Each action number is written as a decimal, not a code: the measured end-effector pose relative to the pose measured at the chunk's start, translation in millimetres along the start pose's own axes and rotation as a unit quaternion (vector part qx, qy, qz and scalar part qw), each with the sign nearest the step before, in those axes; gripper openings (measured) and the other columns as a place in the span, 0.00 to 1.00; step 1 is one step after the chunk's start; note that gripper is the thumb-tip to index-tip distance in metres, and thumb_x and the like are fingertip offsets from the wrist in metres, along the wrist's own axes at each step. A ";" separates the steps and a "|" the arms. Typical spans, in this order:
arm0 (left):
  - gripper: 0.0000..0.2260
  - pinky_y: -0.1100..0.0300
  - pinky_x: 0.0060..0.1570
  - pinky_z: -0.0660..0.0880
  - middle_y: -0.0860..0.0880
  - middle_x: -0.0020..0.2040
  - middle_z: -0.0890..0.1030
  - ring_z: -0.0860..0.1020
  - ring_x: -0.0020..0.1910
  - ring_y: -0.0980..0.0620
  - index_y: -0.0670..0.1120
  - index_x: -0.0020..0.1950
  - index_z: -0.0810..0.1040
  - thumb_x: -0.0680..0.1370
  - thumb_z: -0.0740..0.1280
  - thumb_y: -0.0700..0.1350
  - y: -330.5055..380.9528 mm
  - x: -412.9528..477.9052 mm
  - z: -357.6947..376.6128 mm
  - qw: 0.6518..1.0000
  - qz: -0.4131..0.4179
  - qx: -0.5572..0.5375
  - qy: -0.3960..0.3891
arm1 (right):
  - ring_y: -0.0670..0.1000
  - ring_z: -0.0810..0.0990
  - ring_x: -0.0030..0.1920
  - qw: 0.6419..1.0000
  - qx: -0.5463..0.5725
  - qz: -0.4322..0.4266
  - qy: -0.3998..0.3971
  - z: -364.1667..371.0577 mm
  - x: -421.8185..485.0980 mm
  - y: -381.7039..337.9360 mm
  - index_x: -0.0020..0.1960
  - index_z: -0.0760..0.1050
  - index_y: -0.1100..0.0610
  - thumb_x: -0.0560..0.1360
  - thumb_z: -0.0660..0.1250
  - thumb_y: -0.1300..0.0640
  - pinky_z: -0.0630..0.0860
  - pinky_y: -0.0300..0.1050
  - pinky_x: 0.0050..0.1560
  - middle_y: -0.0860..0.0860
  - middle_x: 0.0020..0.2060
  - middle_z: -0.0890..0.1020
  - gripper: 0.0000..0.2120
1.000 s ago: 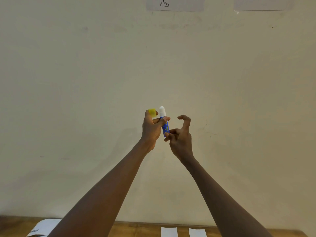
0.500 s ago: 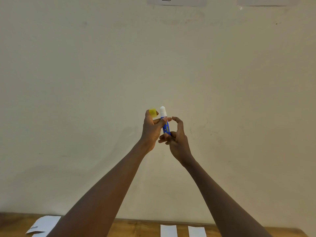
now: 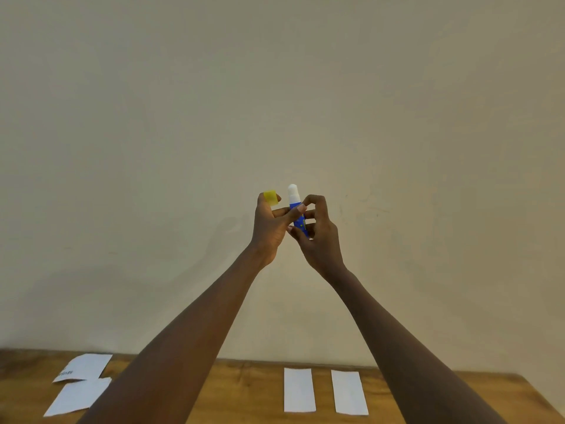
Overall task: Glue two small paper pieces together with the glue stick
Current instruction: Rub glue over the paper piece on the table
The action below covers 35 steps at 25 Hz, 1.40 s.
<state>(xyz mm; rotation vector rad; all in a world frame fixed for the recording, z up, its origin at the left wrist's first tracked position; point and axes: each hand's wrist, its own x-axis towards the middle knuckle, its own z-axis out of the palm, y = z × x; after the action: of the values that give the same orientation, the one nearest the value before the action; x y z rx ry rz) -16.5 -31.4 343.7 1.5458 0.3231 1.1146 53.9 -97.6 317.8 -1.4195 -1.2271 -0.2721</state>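
The right hand [image 3: 321, 240], a second ago spread loosely beside the glue stick [image 3: 293, 195], has now closed in, and its fingers [image 3: 315, 201] curl round the blue lower barrel. The left hand [image 3: 269, 229] pinches the upper barrel under its thumb and holds the yellow cap [image 3: 271, 197] between its fingers, all raised well above the counter [image 3: 244, 390]. The white tip stands bare and upright. This looks like twisting the base to wind glue out. The two strips [image 3: 299, 390] [image 3: 349, 392] lie side by side on the counter, apart and untouched, so no gluing has begun.
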 end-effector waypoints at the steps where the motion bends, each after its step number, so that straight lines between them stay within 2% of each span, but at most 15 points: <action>1: 0.24 0.60 0.48 0.75 0.37 0.60 0.72 0.77 0.51 0.45 0.39 0.63 0.60 0.73 0.68 0.40 -4.7 -1.5 -0.4 1.000 -0.011 0.001 -0.001 | 0.51 0.78 0.37 1.000 -0.002 0.006 -0.002 1.8 -3.3 4.4 0.59 0.62 0.61 0.69 0.69 0.64 0.73 0.25 0.35 0.62 0.51 0.79 0.23; 4: 0.23 0.54 0.51 0.75 0.37 0.59 0.72 0.77 0.54 0.42 0.39 0.62 0.60 0.73 0.68 0.40 -24.4 -11.0 -1.4 0.999 -0.043 0.003 -0.013 | 0.49 0.77 0.35 0.999 0.008 0.035 -0.008 7.5 -17.6 17.4 0.59 0.61 0.60 0.68 0.70 0.65 0.73 0.25 0.33 0.57 0.48 0.79 0.24; 7: 0.19 0.57 0.47 0.74 0.44 0.56 0.69 0.76 0.50 0.46 0.44 0.58 0.61 0.73 0.68 0.42 -53.7 -23.6 -5.8 0.997 -0.077 0.003 -0.026 | 0.46 0.77 0.32 0.997 0.022 0.078 -0.018 15.1 -43.0 36.2 0.57 0.61 0.58 0.68 0.70 0.65 0.72 0.24 0.32 0.52 0.43 0.76 0.24; 11: 0.19 0.58 0.48 0.69 0.44 0.52 0.69 0.70 0.50 0.49 0.43 0.58 0.63 0.73 0.68 0.46 -110.2 -44.3 -16.4 0.985 -0.164 0.052 -0.026 | 0.54 0.77 0.33 0.990 -0.002 0.135 -0.031 28.3 -90.4 73.6 0.56 0.64 0.58 0.69 0.69 0.63 0.72 0.29 0.33 0.52 0.43 0.76 0.20; 15: 0.21 0.57 0.47 0.68 0.44 0.53 0.70 0.71 0.49 0.49 0.41 0.60 0.64 0.72 0.69 0.44 -174.2 -67.8 -22.2 0.964 -0.230 0.134 -0.027 | 0.58 0.77 0.42 0.978 -0.023 0.196 -0.065 43.6 -141.9 122.4 0.56 0.68 0.60 0.71 0.67 0.64 0.79 0.48 0.43 0.61 0.47 0.77 0.16; 17: 0.23 0.58 0.48 0.69 0.42 0.56 0.74 0.73 0.48 0.49 0.40 0.61 0.64 0.71 0.70 0.43 -205.3 -75.7 -25.5 0.951 -0.255 0.173 -0.027 | 0.58 0.77 0.42 0.967 -0.021 0.239 -0.083 50.7 -164.2 147.0 0.56 0.69 0.59 0.72 0.65 0.64 0.80 0.56 0.47 0.58 0.47 0.77 0.13; 18: 0.23 0.58 0.48 0.69 0.41 0.57 0.76 0.74 0.48 0.49 0.40 0.61 0.64 0.71 0.70 0.42 -221.5 -79.2 -27.8 0.946 -0.269 0.179 -0.032 | 0.56 0.77 0.43 0.961 -0.001 0.262 -0.088 54.0 -174.6 158.1 0.56 0.70 0.57 0.73 0.63 0.63 0.79 0.57 0.49 0.56 0.47 0.76 0.12; 20: 0.23 0.59 0.48 0.71 0.39 0.58 0.78 0.77 0.50 0.47 0.39 0.60 0.64 0.71 0.71 0.39 -253.6 -86.1 -33.5 0.936 -0.295 0.188 -0.046 | 0.52 0.78 0.45 0.945 0.065 0.309 -0.089 61.1 -193.5 177.7 0.56 0.72 0.51 0.75 0.57 0.61 0.80 0.52 0.51 0.54 0.51 0.76 0.12; 22: 0.22 0.59 0.47 0.73 0.39 0.58 0.79 0.78 0.54 0.45 0.39 0.59 0.63 0.70 0.71 0.37 -281.4 -94.6 -40.7 0.924 -0.310 0.218 -0.052 | 0.48 0.77 0.47 0.930 0.101 0.340 -0.090 67.1 -209.4 194.1 0.55 0.71 0.47 0.74 0.55 0.60 0.77 0.40 0.49 0.54 0.55 0.76 0.15; 25: 0.24 0.58 0.47 0.72 0.40 0.59 0.77 0.78 0.57 0.43 0.39 0.61 0.62 0.70 0.71 0.36 -314.8 -106.9 -50.2 0.910 -0.311 0.270 -0.052 | 0.44 0.75 0.47 0.923 0.085 0.354 -0.126 76.8 -230.2 211.9 0.60 0.69 0.52 0.66 0.62 0.61 0.74 0.26 0.43 0.49 0.53 0.74 0.22; 26: 0.25 0.58 0.48 0.72 0.40 0.60 0.77 0.77 0.58 0.43 0.39 0.62 0.62 0.70 0.71 0.36 -323.3 -110.5 -52.6 0.906 -0.312 0.283 -0.051 | 0.44 0.75 0.47 0.925 0.057 0.345 -0.148 80.7 -236.9 218.0 0.61 0.68 0.55 0.64 0.66 0.63 0.73 0.25 0.43 0.50 0.53 0.74 0.26; 28: 0.27 0.56 0.51 0.72 0.40 0.61 0.78 0.77 0.58 0.42 0.40 0.64 0.61 0.70 0.70 0.37 -337.1 -116.4 -55.9 0.900 -0.313 0.298 -0.049 | 0.48 0.74 0.48 0.931 -0.035 0.305 -0.197 91.1 -248.3 229.3 0.63 0.67 0.59 0.64 0.71 0.67 0.71 0.30 0.47 0.55 0.55 0.76 0.29; 30: 0.29 0.53 0.54 0.73 0.40 0.61 0.78 0.77 0.59 0.42 0.40 0.66 0.59 0.70 0.70 0.38 -347.8 -120.0 -57.3 0.899 -0.313 0.302 -0.047 | 0.51 0.73 0.47 0.934 -0.092 0.290 -0.187 103.0 -253.7 238.6 0.60 0.70 0.61 0.69 0.69 0.65 0.68 0.34 0.46 0.61 0.54 0.77 0.21; 32: 0.29 0.52 0.56 0.73 0.40 0.61 0.77 0.77 0.59 0.42 0.40 0.66 0.59 0.70 0.71 0.38 -355.1 -122.6 -57.6 0.900 -0.317 0.294 -0.046 | 0.50 0.72 0.45 0.933 -0.115 0.306 -0.152 112.7 -255.4 243.6 0.57 0.72 0.62 0.72 0.66 0.61 0.66 0.30 0.42 0.62 0.53 0.76 0.14; 35: 0.30 0.54 0.56 0.72 0.40 0.61 0.78 0.77 0.60 0.42 0.40 0.67 0.58 0.70 0.70 0.37 -361.7 -130.5 -59.6 0.906 -0.324 0.272 -0.027 | 0.56 0.76 0.46 0.931 -0.133 0.313 -0.131 121.7 -261.4 248.7 0.56 0.72 0.63 0.73 0.65 0.63 0.72 0.36 0.41 0.64 0.54 0.74 0.12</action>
<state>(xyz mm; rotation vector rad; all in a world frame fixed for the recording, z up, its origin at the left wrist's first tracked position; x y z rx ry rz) -0.2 25.8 -40.9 1.7434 1.0943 0.4612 79.5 -69.9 -61.1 -2.0548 -0.8991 0.2086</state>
